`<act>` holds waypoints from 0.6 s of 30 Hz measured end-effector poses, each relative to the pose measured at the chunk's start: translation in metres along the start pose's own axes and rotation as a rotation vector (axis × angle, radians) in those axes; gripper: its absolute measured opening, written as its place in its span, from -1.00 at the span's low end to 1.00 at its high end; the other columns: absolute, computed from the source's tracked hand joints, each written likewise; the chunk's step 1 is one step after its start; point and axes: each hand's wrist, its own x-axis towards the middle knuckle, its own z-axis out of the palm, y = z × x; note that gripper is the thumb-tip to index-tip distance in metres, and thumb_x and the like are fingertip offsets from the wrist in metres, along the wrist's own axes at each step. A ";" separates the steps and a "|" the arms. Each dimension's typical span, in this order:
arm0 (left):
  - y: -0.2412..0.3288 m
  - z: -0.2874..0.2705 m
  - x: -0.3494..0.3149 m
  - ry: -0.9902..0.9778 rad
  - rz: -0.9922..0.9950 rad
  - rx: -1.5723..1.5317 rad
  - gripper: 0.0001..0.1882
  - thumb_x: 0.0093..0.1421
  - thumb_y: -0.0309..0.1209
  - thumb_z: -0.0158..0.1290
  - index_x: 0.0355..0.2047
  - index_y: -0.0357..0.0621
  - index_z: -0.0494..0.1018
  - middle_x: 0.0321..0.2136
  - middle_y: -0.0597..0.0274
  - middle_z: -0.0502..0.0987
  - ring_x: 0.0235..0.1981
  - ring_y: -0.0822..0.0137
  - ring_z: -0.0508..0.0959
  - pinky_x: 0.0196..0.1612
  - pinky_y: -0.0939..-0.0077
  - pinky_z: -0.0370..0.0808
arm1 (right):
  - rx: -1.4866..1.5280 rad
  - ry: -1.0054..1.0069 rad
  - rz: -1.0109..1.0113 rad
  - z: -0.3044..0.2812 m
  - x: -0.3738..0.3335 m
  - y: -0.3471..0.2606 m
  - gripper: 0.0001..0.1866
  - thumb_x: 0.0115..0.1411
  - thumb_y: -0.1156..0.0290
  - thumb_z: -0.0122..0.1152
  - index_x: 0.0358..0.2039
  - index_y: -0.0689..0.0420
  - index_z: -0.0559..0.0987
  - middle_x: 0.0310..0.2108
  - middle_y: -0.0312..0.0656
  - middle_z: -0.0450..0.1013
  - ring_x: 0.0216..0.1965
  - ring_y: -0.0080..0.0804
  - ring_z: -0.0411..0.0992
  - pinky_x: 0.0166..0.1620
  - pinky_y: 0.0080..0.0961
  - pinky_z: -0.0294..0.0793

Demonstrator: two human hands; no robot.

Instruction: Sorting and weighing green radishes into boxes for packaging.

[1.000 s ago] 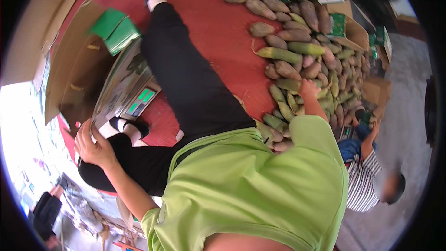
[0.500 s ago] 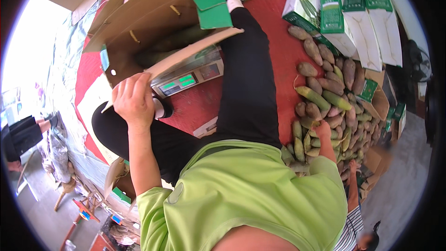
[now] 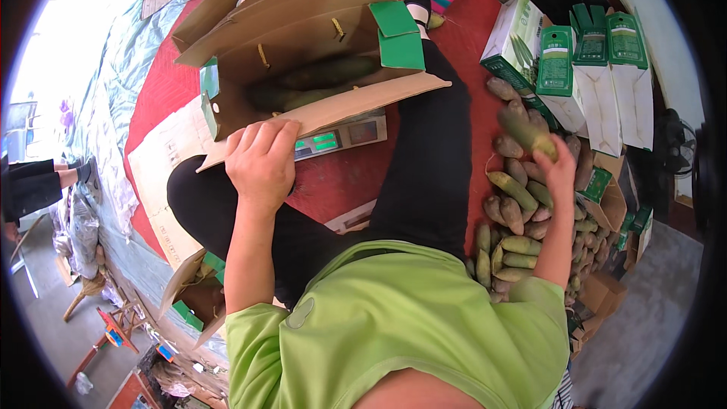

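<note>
An open cardboard box [image 3: 303, 26] with green end flaps rests on a digital scale [image 3: 362, 132] whose display glows green. Several long green radishes [image 3: 326, 72] lie in the shadow inside it. My left hand [image 3: 261, 159] is closed over the near flap, fingers on top of its edge. To the right, my right hand [image 3: 558, 170] grips one end of a green radish [image 3: 522, 132], slightly blurred, above a pile of radishes [image 3: 515, 189]. Some in the pile are clean green, others brownish with soil.
Tall green and white cartons [image 3: 556, 60] stand behind the pile. My outstretched leg [image 3: 424, 151] lies between box and pile. Another open box [image 3: 201, 295] sits at lower left. A person in dark clothes [image 3: 38, 189] is at the far left. A fan [image 3: 674, 144] stands at right.
My right hand has lifted a green radish off the pile and moved up and away. My left hand still holds the flap. The view has shifted, showing more of the box's inside.
</note>
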 end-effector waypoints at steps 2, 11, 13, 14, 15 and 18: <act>0.000 0.000 -0.001 0.008 -0.002 -0.003 -0.86 -0.03 -0.50 0.07 -0.41 -0.03 0.53 -0.44 0.40 0.54 -0.37 0.34 0.54 -0.26 0.42 0.39 | 0.015 -0.035 -0.085 -0.005 0.024 -0.054 -0.50 0.01 0.45 0.30 0.01 0.25 0.46 -0.16 -0.12 0.49 -0.17 -0.39 0.46 -0.06 -0.47 0.42; 0.000 -0.001 0.002 0.017 0.010 -0.009 -0.84 -0.05 -0.50 0.06 -0.40 -0.02 0.53 -0.44 0.39 0.54 -0.37 0.34 0.54 -0.24 0.41 0.40 | 0.259 -0.233 -0.647 0.063 0.064 -0.246 -0.54 -0.04 0.37 0.33 -0.08 0.18 0.51 -0.21 -0.17 0.48 -0.21 -0.37 0.47 -0.09 -0.48 0.43; 0.002 -0.003 0.003 -0.050 -0.004 -0.020 -0.81 -0.04 -0.51 0.11 -0.35 -0.06 0.53 -0.39 0.34 0.56 -0.32 0.27 0.54 -0.22 0.38 0.40 | 0.226 -0.205 -0.735 0.099 0.069 -0.261 -0.56 -0.02 0.25 0.32 -0.11 0.13 0.53 -0.20 -0.09 0.49 -0.18 -0.15 0.47 -0.09 -0.33 0.43; 0.002 -0.003 0.002 -0.055 0.010 -0.041 -0.81 -0.04 -0.51 0.11 -0.35 -0.06 0.53 -0.39 0.34 0.56 -0.32 0.27 0.54 -0.22 0.38 0.40 | 0.175 -0.216 -0.751 0.117 0.069 -0.267 -0.55 0.00 0.20 0.29 -0.11 0.15 0.53 -0.18 -0.05 0.49 -0.12 -0.07 0.44 -0.06 -0.28 0.41; 0.002 -0.002 0.002 -0.047 0.000 -0.018 -0.83 -0.03 -0.50 0.08 -0.37 -0.03 0.53 -0.40 0.35 0.55 -0.34 0.28 0.54 -0.21 0.38 0.40 | 0.158 -0.161 -0.874 0.139 0.075 -0.264 -0.52 0.03 0.20 0.27 -0.07 0.18 0.51 -0.14 -0.04 0.48 -0.06 -0.05 0.41 0.00 -0.26 0.38; 0.001 0.000 0.001 -0.045 -0.006 -0.010 -0.80 -0.03 -0.49 0.05 -0.35 -0.01 0.55 -0.38 0.34 0.55 -0.33 0.28 0.54 -0.20 0.36 0.39 | 0.230 -0.083 -0.867 0.151 0.067 -0.266 -0.51 0.05 0.25 0.26 -0.02 0.19 0.48 -0.05 -0.04 0.45 0.00 -0.05 0.37 0.06 -0.25 0.34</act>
